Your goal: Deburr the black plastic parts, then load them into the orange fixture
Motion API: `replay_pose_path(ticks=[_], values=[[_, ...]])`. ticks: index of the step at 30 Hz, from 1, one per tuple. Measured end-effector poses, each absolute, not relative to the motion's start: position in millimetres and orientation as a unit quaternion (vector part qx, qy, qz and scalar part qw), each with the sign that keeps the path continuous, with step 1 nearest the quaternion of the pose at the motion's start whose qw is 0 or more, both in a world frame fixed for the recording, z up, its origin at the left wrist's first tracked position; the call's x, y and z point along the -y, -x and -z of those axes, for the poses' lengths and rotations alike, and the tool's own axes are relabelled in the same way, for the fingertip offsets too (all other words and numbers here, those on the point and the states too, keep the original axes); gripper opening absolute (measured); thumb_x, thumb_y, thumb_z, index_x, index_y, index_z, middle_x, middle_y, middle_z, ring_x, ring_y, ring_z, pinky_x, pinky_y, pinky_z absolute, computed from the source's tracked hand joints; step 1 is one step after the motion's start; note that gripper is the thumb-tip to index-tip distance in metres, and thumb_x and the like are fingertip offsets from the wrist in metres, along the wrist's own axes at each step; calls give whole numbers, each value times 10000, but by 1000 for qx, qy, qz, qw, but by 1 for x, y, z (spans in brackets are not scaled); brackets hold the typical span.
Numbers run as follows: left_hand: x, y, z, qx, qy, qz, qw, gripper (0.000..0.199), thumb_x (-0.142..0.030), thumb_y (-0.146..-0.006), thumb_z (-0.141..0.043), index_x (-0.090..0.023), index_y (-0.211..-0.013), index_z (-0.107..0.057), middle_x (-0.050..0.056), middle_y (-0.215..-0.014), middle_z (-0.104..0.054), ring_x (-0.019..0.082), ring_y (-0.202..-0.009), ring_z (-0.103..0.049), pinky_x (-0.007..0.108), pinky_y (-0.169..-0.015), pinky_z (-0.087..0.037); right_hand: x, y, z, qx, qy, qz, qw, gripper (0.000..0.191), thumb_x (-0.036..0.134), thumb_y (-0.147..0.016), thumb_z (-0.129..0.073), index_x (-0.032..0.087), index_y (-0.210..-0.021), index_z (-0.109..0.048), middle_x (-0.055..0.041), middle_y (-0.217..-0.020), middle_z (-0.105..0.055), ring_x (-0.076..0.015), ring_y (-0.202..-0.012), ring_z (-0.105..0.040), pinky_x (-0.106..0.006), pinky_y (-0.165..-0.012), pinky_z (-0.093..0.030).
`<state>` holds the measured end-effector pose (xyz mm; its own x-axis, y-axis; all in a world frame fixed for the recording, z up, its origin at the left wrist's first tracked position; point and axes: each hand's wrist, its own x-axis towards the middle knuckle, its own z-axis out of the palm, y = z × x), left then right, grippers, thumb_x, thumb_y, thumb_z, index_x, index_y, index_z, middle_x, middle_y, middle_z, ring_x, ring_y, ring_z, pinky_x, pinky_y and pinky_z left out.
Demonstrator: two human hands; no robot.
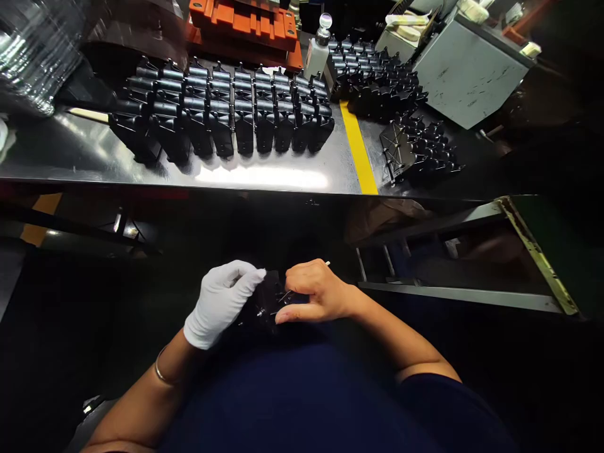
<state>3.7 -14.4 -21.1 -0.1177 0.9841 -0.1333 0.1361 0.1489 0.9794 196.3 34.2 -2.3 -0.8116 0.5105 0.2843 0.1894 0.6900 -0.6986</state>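
The white-gloved left hand (pixel 221 303) and bare right hand (pixel 321 292) met with wrists turned inward, their fingers closed around a black plastic part (pixel 268 302). It was held in front of the steel bench (pixel 264 179).

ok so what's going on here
A person is handling a small black plastic part, with their white-gloved left hand on one side and their bare right hand on the other. A thin white-tipped stick shows just past the right fingers. Ahead, rows of black parts stand on a steel table.
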Motion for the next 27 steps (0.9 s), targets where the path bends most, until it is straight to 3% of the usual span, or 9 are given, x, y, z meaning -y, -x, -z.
replay_pose_path(ticks=[3,7,11,18,24,27], values=[[14,-5,23,-611,-443,-460,468,249,-377,-720,-683,-185,-568,-643,-29,-516,-556,95,-502,-469,187,-478,-402,-34,-197,3,900,205,-302,239,586,559,-925,-449,185,-494,-318,57,-512,-286,-68,-471,-281,-240,-474,-212],[13,-9,23,-639,-389,-460,478,269,-422,-709,-681,-179,-598,-648,-24,-538,-545,99,-517,-457,190,-468,-399,-34,-196,6,907,247,-204,275,553,615,-907,-426,163,-596,-492,27,-560,-405,-87,-518,-355,-239,-489,-231],[10,-12,22,-659,-352,-456,484,284,-435,-719,-661,-174,-610,-638,-18,-563,-540,104,-537,-461,188,-469,-404,-34,-194,11,907,272,-136,291,594,631,-916,-371,157,-586,-509,19,-562,-405,-95,-525,-342,-246,-501,-230],[9,-15,23,-667,-331,-456,487,302,-439,-730,-650,-182,-583,-593,-21,-556,-496,104,-518,-436,196,-447,-397,-33,-192,16,913,273,-99,286,571,566,-933,-412,170,-522,-436,29,-548,-346,-94,-511,-290,-252,-500,-203],[10,-15,22,-665,-338,-462,479,310,-439,-745,-640,-190,-571,-579,-17,-560,-500,111,-528,-443,202,-462,-406,-33,-192,15,902,294,-112,294,562,607,-922,-384,150,-640,-550,2,-597,-451,-101,-552,-387,-237,-517,-262],[10,-15,23,-665,-332,-461,485,314,-443,-752,-640,-190,-578,-576,-24,-559,-487,104,-518,-428,199,-452,-395,-32,-191,16,907,287,-109,290,574,579,-937,-381,164,-556,-490,14,-563,-405,-99,-525,-339,-248,-505,-243]])
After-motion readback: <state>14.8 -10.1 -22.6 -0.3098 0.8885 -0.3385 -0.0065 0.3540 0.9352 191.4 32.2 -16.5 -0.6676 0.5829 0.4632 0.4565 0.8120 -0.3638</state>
